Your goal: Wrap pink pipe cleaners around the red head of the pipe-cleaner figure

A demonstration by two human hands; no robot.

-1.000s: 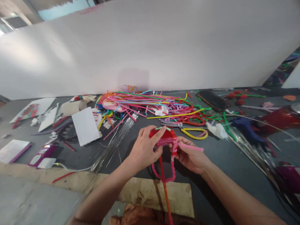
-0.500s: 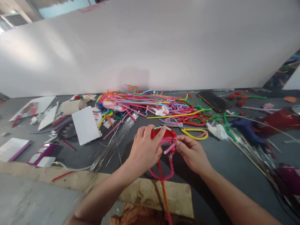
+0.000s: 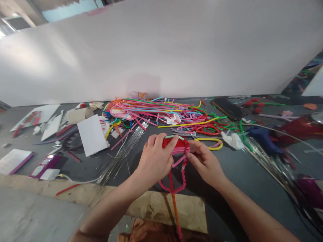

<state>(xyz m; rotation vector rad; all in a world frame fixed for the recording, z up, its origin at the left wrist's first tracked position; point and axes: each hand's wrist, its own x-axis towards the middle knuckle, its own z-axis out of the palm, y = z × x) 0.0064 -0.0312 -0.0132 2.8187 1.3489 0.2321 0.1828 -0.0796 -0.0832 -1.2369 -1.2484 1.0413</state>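
While the left hand grasps the fuzzy-stem piece from its left side, forefinger laid over the red part, the right hand pinches its right edge between thumb and fingers. Both grips are thus engaged, though the left thumb's exact hold is hard to make out. The piece is held up between the hands, over the near part of the bench, with a pink loop and an orange strand hanging below it and a short pink end jutting beside the right thumb.

It looks very light and soft-skinned, likely with bendable wire inside, so it should not slip but could crush or twist out of shape under a hard squeeze. The packed red part seems the firmest place to take hold; the loop and strand look floppy and poor for steadying. The jutting end is best pinched close to the edge, where bending stays controlled.
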